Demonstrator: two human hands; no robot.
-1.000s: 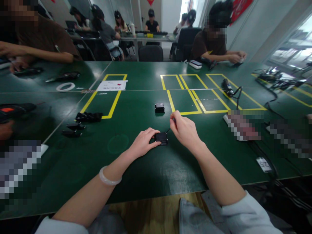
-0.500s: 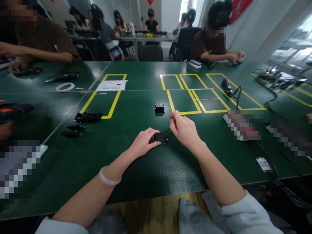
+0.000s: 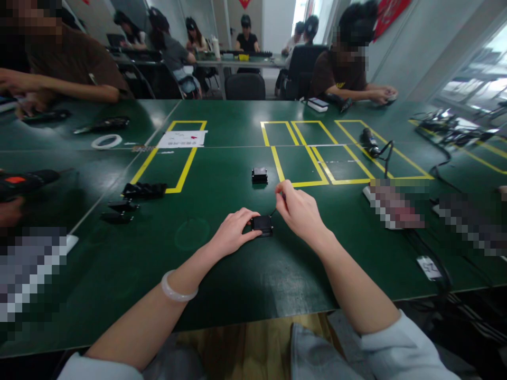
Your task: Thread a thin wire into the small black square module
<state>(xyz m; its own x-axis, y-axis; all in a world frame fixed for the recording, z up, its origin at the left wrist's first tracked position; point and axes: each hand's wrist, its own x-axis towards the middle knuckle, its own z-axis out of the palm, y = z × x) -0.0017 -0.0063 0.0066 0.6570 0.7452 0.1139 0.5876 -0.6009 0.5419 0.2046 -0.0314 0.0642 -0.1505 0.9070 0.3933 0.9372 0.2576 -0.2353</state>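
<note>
A small black box-like part (image 3: 262, 225) lies on the green table in front of me, with bright metal screws or pins at its edges. My left hand (image 3: 236, 231) grips it from the left, the thumb along its near side and the fingers over its far left corner. A thin dark rod, like a hex key (image 3: 273, 212), reaches from my right hand (image 3: 298, 208) to the right side of the part. The fingers of that hand are pinched around the rod, and its upper end is hidden. A second black part (image 3: 260, 175) of similar look stands just beyond.
Several black pieces (image 3: 143, 190) lie at the left, near yellow tape outlines (image 3: 186, 169) and a roll of white tape (image 3: 106, 141). A co-worker's hand (image 3: 11, 211) is near an orange-marked power tool (image 3: 24, 182). At right are a phone-like device (image 3: 394, 206) and cables (image 3: 428, 248).
My two hands, the black part and the rod keep nearly the same positions. At the far left, the co-worker's power tool has shifted slightly and shows more clearly.
</note>
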